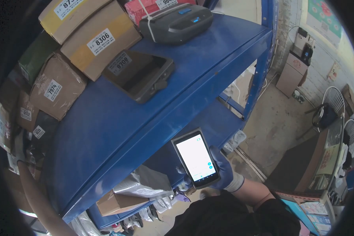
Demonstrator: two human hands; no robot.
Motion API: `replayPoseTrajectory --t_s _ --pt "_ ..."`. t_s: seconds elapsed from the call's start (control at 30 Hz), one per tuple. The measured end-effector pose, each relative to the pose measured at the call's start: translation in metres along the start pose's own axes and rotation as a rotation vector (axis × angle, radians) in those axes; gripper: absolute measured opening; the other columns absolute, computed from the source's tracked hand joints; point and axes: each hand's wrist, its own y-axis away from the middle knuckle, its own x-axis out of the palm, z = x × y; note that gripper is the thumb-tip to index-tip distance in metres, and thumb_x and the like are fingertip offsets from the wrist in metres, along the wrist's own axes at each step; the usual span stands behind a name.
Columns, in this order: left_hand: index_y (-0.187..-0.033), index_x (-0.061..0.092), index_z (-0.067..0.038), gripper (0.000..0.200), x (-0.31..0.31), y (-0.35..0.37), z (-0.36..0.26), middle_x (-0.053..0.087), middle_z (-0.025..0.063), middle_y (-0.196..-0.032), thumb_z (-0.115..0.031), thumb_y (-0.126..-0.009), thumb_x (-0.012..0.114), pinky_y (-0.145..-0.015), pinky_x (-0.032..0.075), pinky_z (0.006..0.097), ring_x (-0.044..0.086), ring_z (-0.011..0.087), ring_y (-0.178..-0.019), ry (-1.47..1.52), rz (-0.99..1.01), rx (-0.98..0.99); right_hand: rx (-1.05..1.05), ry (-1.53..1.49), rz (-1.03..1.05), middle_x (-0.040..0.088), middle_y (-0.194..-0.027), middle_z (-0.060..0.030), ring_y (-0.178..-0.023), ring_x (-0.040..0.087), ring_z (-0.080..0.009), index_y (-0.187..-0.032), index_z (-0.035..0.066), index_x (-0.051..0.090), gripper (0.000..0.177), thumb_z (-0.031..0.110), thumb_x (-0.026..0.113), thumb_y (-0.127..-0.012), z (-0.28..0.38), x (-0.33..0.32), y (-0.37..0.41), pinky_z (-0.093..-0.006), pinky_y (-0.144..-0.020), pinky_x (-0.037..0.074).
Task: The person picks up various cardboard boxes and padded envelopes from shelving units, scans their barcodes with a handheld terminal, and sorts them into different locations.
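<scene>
In my right hand (224, 167), which wears a blue-grey glove, is a handheld phone-like terminal (196, 157) with a lit, mostly white screen. The fingers wrap round its sides. At the far left my left arm reaches up toward the parcels; the left hand (19, 147) is near a labelled dark parcel (41, 129), its fingers too dim and distorted to make out. A dark tablet-like device (139, 74) lies on the blue shelf (118, 122), its glossy screen reflecting a label. Behind it sits a dark grey portable printer (177, 24) with a white cord around it.
Cardboard boxes with number labels, such as one marked 8306 (100, 43) and one marked 7974 (55, 90), line the shelf's left. A grey plastic-wrapped parcel (145, 183) lies on the lower shelf. A blue upright post (261, 67), a wire chair (332, 104) and a cabinet (291, 74) stand right.
</scene>
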Motion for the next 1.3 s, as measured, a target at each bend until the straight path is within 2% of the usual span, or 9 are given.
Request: replayPoseTrajectory --t_s 0.07,0.1,0.2,0.4,0.5,0.83,1.07,1.2,1.3 --pt "-0.121 0.066 -0.011 0.045 0.040 -0.185 0.040 0.067 0.0055 -0.119 -0.044 -0.091 0.060 -0.104 0.040 0.0328 0.059 0.0222 -0.110 -0.290 -0.119 0.462 -0.010 0.008 0.002 0.056 -0.136 -0.0189 -0.109 0.066 -0.0393 -0.143 0.010 0.043 0.072 0.043 0.072 -0.087 0.000 -0.001 0.000 -0.0391 -0.086 0.058" --pt "-0.120 0.066 -0.013 0.041 0.044 -0.239 0.058 0.068 0.0044 -0.118 -0.042 -0.091 0.061 -0.105 0.040 0.0330 0.059 0.0209 -0.109 -0.364 -0.147 0.577 -0.013 0.008 0.001 0.056 -0.136 -0.0190 -0.109 0.066 -0.0391 -0.144 0.009 0.043 0.072 0.043 0.072 -0.087 0.000 -0.001 0.000 -0.0391 -0.085 0.058" --pt "-0.121 0.066 -0.015 0.039 0.037 -0.292 0.085 0.067 0.0039 -0.119 -0.040 -0.092 0.061 -0.106 0.039 0.0338 0.058 0.0207 -0.111 -0.453 -0.149 0.672 -0.024 -0.020 -0.021 0.056 -0.136 -0.0190 -0.109 0.066 -0.0393 -0.143 0.009 0.044 0.071 0.042 0.072 -0.087 -0.003 -0.003 0.002 -0.0386 -0.083 0.058" --pt "-0.124 0.064 -0.014 0.043 0.017 -0.337 0.109 0.065 0.0047 -0.124 -0.042 -0.092 0.058 -0.107 0.037 0.0354 0.056 0.0231 -0.115 -0.523 -0.089 0.670 -0.151 0.233 -0.175 0.054 -0.138 -0.0181 -0.113 0.062 -0.0399 -0.143 0.011 0.043 0.076 0.046 0.075 -0.084 -0.004 -0.013 0.010 -0.0416 -0.084 0.058" --pt "-0.126 0.062 -0.014 0.045 -0.004 -0.343 0.117 0.063 0.0052 -0.126 -0.043 -0.092 0.057 -0.108 0.035 0.0364 0.055 0.0245 -0.118 -0.571 -0.059 0.667 -0.092 0.100 -0.143 0.058 -0.134 -0.0174 -0.110 0.065 -0.0385 -0.141 0.010 0.046 0.075 0.047 0.076 -0.083 -0.006 -0.006 0.006 -0.0403 -0.087 0.057" --pt "-0.132 0.059 -0.013 0.052 -0.002 -0.336 0.115 0.059 0.0066 -0.134 -0.045 -0.091 0.053 -0.110 0.032 0.0389 0.051 0.0283 -0.125 -0.690 0.030 0.676 -0.091 0.115 -0.163 0.055 -0.136 -0.0184 -0.112 0.063 -0.0389 -0.143 0.013 0.044 0.079 0.050 0.076 -0.081 -0.009 -0.008 0.007 -0.0417 -0.093 0.054" --pt "-0.136 0.056 -0.013 0.056 0.058 -0.117 -0.001 0.056 0.0076 -0.140 -0.047 -0.091 0.050 -0.112 0.030 0.0410 0.048 0.0312 -0.131 -0.786 0.076 0.674 -0.092 0.157 -0.178 0.056 -0.135 -0.0185 -0.111 0.064 -0.0391 -0.143 0.012 0.044 0.078 0.050 0.074 -0.082 -0.010 -0.012 0.007 -0.0421 -0.093 0.054" --pt "-0.130 0.057 -0.010 0.050 0.052 -0.110 -0.001 0.058 0.0090 -0.136 -0.045 -0.094 0.051 -0.113 0.031 0.0400 0.050 0.0306 -0.129 -0.653 0.170 0.720 -0.092 0.130 -0.185 0.057 -0.134 -0.0180 -0.112 0.064 -0.0383 -0.142 0.011 0.046 0.078 0.049 0.076 -0.081 -0.013 -0.009 0.003 -0.0403 -0.092 0.054" --pt "-0.124 0.061 -0.014 0.044 0.051 -0.071 -0.016 0.063 0.0046 -0.127 -0.043 -0.091 0.058 -0.109 0.034 0.0386 0.055 0.0256 -0.122 -0.608 0.099 0.718 -0.056 0.069 -0.164 0.059 -0.134 -0.0178 -0.111 0.065 -0.0386 -0.141 0.011 0.047 0.075 0.045 0.077 -0.082 -0.013 -0.007 0.000 -0.0392 -0.089 0.056"
